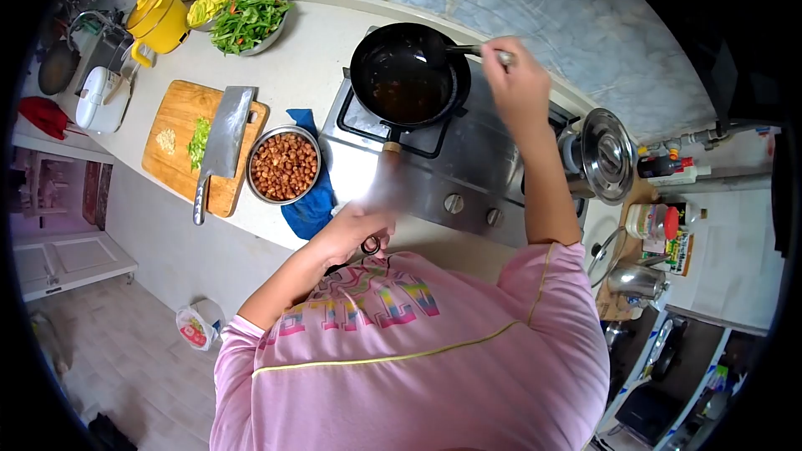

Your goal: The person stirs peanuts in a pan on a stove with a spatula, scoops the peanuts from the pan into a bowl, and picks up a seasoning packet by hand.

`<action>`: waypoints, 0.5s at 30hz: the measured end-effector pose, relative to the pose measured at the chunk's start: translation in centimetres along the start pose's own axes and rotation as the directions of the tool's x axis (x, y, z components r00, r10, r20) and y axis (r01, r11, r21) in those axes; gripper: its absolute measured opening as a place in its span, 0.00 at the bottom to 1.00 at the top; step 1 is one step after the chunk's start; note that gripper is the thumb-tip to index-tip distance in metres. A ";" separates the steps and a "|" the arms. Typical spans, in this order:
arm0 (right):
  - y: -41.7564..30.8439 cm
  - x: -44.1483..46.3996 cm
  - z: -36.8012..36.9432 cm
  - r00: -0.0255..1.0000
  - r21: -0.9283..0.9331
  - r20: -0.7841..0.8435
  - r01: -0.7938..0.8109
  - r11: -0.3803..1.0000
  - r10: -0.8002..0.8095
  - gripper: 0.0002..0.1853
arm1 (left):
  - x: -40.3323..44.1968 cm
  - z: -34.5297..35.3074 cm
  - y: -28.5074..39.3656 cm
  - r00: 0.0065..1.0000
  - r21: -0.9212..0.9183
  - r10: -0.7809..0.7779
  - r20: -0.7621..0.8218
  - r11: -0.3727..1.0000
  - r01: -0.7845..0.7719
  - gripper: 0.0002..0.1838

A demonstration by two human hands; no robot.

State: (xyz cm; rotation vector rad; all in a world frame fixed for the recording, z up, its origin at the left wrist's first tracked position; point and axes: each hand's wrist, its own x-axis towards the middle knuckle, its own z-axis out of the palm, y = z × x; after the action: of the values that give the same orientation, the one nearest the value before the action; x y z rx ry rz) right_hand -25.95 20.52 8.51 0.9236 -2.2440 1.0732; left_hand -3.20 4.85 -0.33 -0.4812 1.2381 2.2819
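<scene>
A black wok (pixel 401 104) sits on the stove's left burner, with a little dark liquid in its bottom. Its handle points toward the person, and my left hand (pixel 355 231) is closed round the handle's blurred end, where a metal ring shows. Beyond the wok's right rim, my right hand (pixel 516 83) grips the handle of a dark utensil (pixel 465 49) whose head reaches into the wok. To the left stands a steel bowl of brown chunks (pixel 284 167) on a blue cloth (pixel 310 212).
A cutting board (pixel 180 108) holds a cleaver (pixel 226 134), chopped greens and pale minced bits. Farther back are a bowl of green vegetables (pixel 251 21) and a yellow pot (pixel 159 21). A steel lid (pixel 607 156) and a kettle (pixel 637 280) stand at the right.
</scene>
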 end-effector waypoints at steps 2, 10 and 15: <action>0.2 0.1 1.4 0.990 -0.011 0.054 0.129 0.992 -0.128 0.06 | 0.0 0.0 0.1 1.000 0.006 0.001 0.005 1.000 -0.001 0.33; -1.5 1.1 1.2 0.945 0.219 0.316 0.012 0.976 -0.083 0.07 | -0.2 0.1 0.3 1.000 0.010 -0.003 -0.005 1.000 0.003 0.35; -0.1 3.2 -1.0 0.967 0.127 0.227 -0.151 0.980 0.119 0.10 | -0.1 0.0 0.2 1.000 0.008 -0.015 0.002 1.000 0.015 0.35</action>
State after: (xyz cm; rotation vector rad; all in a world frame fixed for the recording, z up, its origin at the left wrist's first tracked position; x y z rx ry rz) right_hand -27.81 20.10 11.28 1.0015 -2.4657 1.2617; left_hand -3.20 4.73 -0.17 -0.4834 1.2379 2.2630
